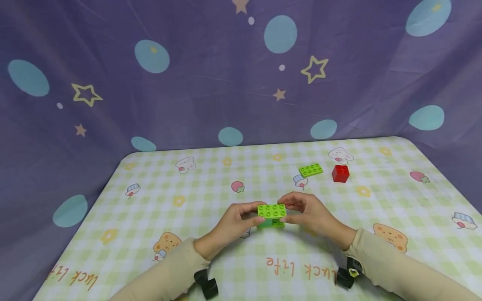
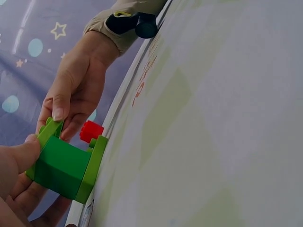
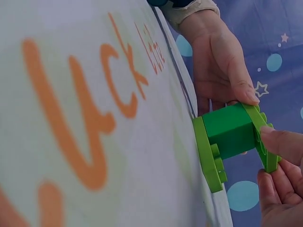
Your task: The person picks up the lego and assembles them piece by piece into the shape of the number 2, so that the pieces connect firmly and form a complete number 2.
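Two beige sleeves (image 1: pixel 169 267) come closest, on the near side of the dark green block (image 2: pixel 61 166), a black device (image 1: pixel 207 286) at each wrist. From where I stand, that block sits between two lime plates: the lower plate (image 2: pixel 91 171) beneath it, on the checkered tablecloth (image 1: pixel 211 171), and the upper plate (image 1: pixel 272 210) above it. Both plates run out past the block's right side, leaving a gap between them and bare studs on the lower one.

The left hand (image 1: pixel 233 225), at the block's left, has thumb and fingers clamped on the upper plate's left end. The right hand (image 1: pixel 314 215), to the block's right, pinches the overhanging right end. I can't tell whether that plate is pressed fully down.

Beyond the block and off to its right, well apart from it, lies a loose lime plate (image 1: pixel 311 170), studs up; farther to the block's right is a red block (image 1: pixel 340 174). Behind them all hangs a purple curtain (image 1: pixel 211 100) with blue ovals and stars.
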The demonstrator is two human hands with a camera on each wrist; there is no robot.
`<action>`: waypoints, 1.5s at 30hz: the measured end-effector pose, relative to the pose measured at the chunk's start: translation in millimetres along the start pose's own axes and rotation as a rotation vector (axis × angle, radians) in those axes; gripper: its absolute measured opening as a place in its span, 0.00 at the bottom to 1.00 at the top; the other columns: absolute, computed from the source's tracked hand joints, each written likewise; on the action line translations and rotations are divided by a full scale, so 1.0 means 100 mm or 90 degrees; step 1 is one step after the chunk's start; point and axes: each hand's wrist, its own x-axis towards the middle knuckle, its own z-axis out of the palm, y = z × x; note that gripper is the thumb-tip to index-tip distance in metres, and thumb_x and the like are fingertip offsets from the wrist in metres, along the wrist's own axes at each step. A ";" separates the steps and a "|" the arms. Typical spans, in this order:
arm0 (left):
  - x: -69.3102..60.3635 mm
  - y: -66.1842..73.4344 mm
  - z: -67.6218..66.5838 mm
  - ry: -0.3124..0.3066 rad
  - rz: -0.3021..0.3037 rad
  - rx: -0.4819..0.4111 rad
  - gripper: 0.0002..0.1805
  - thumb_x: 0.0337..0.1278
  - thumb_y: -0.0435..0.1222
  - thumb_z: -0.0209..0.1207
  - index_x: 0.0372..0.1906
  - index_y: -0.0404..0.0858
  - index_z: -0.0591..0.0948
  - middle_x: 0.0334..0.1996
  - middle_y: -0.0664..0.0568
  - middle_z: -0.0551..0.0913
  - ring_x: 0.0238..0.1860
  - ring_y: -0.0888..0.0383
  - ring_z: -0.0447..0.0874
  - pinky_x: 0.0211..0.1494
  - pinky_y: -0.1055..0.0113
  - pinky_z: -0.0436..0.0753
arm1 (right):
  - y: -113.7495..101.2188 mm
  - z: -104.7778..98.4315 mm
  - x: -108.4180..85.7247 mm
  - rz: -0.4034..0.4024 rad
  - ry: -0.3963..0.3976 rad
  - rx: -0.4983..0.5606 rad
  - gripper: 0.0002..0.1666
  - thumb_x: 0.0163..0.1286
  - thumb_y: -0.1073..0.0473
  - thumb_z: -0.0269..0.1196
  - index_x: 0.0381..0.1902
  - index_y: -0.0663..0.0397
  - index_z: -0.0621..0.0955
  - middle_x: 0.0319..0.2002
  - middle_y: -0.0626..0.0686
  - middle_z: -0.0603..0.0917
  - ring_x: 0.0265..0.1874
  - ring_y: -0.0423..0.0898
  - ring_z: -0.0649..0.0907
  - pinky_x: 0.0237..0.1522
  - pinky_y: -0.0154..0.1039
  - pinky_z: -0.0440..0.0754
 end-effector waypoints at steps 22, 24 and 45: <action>0.02 0.06 -0.03 0.039 -0.057 -0.040 0.26 0.51 0.31 0.66 0.57 0.29 0.76 0.50 0.40 0.82 0.45 0.54 0.84 0.41 0.72 0.81 | 0.00 0.02 -0.04 -0.006 0.017 0.018 0.22 0.52 0.66 0.72 0.47 0.63 0.80 0.46 0.57 0.83 0.45 0.43 0.82 0.53 0.40 0.77; 0.02 0.05 -0.03 0.033 -0.055 -0.045 0.26 0.52 0.31 0.66 0.58 0.28 0.76 0.51 0.39 0.81 0.46 0.54 0.84 0.42 0.72 0.81 | -0.01 0.01 -0.05 -0.005 0.018 0.026 0.22 0.52 0.67 0.72 0.46 0.63 0.80 0.46 0.57 0.82 0.45 0.42 0.82 0.52 0.41 0.78; 0.00 0.05 -0.03 0.018 -0.059 -0.041 0.25 0.53 0.32 0.65 0.58 0.30 0.76 0.51 0.41 0.81 0.45 0.55 0.84 0.40 0.73 0.81 | 0.00 -0.25 -0.11 -0.022 -0.021 0.036 0.20 0.57 0.70 0.67 0.48 0.67 0.78 0.48 0.66 0.81 0.47 0.52 0.82 0.52 0.42 0.78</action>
